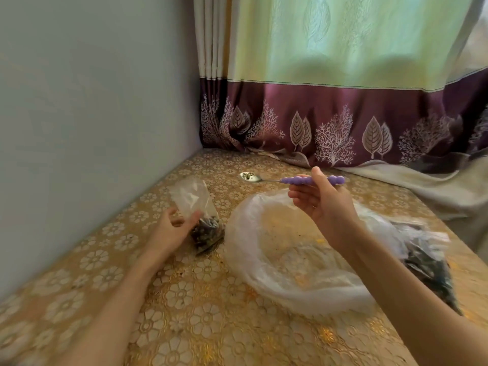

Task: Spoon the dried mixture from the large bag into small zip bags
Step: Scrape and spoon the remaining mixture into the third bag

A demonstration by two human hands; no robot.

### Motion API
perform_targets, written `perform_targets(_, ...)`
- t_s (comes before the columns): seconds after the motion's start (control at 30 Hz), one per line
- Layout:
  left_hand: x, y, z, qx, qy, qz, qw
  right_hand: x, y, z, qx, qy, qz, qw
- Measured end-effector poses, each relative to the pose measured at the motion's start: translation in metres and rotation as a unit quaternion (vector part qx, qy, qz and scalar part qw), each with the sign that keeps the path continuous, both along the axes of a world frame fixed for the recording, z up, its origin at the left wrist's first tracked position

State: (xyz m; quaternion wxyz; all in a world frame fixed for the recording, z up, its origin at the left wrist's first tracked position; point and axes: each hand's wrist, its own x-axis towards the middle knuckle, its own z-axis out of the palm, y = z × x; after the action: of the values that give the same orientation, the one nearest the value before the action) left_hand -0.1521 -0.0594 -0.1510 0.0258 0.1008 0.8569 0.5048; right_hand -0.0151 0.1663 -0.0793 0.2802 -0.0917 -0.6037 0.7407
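On the left side stands a plain pale wall [92, 114], and below it begins the table [184, 299] with a golden cover of white flower patterns. Over this cover the left hand [171, 231] reaches forward, palm turned inward. Its fingers and thumb are curled around the lower part of a small zip bag [196, 212], which stands tilted on the table; the bottom of this bag holds some dark dried mixture [206, 233], and the upper part is clear and empty-looking. The picture is a little blurred here, so I cannot tell if the mouth of the small bag is open.

Just to the right lies the large bag [285, 260], a wide transparent plastic one with its rolled opening facing the person. Most of its dark content [427, 265] sits far at the right end, partly behind the right forearm.

Above the large bag the right hand [322, 204] is raised. Thumb and fingers pinch the purple beaded handle of a spoon [290, 178], held nearly level. The metal bowl points to the left and carries a small amount of greenish mixture, in the air between the two bags.

Behind everything hangs a curtain [330, 75], light green above and purple with leaf and tree prints below.
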Motion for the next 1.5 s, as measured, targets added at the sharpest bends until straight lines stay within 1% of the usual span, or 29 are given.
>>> perform_targets(0.1, -0.002, 0.007, -0.006, -0.034, -0.007, -0.047, 0.998, -0.015, -0.005, 0.005, 0.006, -0.009, 0.012, 1.000)
perform_targets(0.17, -0.002, 0.011, -0.013, -0.050, 0.016, -0.069, 0.996, -0.024, -0.007, 0.007, 0.009, -0.016, 0.018, 1.000)
perform_targets(0.3, -0.004, 0.012, -0.022, 0.002, 0.047, -0.101, 0.994, -0.038, -0.008, 0.011, -0.006, -0.015, 0.047, 0.999)
perform_targets(0.5, -0.005, 0.012, -0.021, 0.021, 0.072, -0.159, 0.984, -0.050, -0.010, 0.019, 0.012, 0.002, 0.092, 0.996)
perform_targets(0.63, -0.007, 0.009, -0.020, 0.033, 0.079, -0.171, 0.982, -0.052, -0.013, 0.023, 0.041, 0.006, 0.111, 0.993)
perform_targets(0.73, -0.006, 0.006, -0.019, 0.040, 0.078, -0.176, 0.981, -0.049, -0.014, 0.022, 0.081, -0.013, 0.138, 0.987)
perform_targets(0.8, -0.007, 0.005, -0.019, 0.046, 0.068, -0.174, 0.981, -0.045, -0.014, 0.019, 0.091, -0.026, 0.158, 0.983)
perform_targets(0.93, -0.007, 0.004, -0.021, 0.046, 0.062, -0.164, 0.983, -0.036, -0.016, 0.017, 0.129, -0.015, 0.177, 0.976)
perform_targets(1.03, -0.007, 0.004, -0.022, 0.041, 0.077, -0.160, 0.983, -0.034, -0.021, 0.018, 0.134, 0.017, 0.158, 0.978)
perform_targets(1.17, -0.004, 0.004, -0.023, 0.030, 0.097, -0.155, 0.983, -0.029, -0.025, 0.014, 0.155, 0.001, 0.136, 0.979)
perform_targets(1.27, 0.000, 0.005, -0.023, 0.024, 0.107, -0.146, 0.983, -0.024, -0.024, 0.012, 0.148, 0.011, 0.125, 0.981)
perform_targets(1.3, 0.001, 0.005, -0.022, 0.025, 0.107, -0.144, 0.983, -0.021, -0.022, 0.013, 0.133, 0.021, 0.113, 0.984)
perform_targets(1.4, 0.005, 0.005, -0.019, 0.039, 0.118, -0.122, 0.985, -0.011, -0.015, 0.017, 0.042, 0.062, 0.070, 0.995)
perform_targets(1.43, 0.006, 0.004, -0.017, 0.051, 0.123, -0.107, 0.985, -0.006, -0.012, 0.017, 0.018, 0.062, 0.056, 0.996)
perform_targets(1.5, 0.009, 0.003, -0.012, 0.100, 0.127, -0.074, 0.984, 0.005, -0.003, 0.013, 0.001, 0.038, 0.024, 0.999)
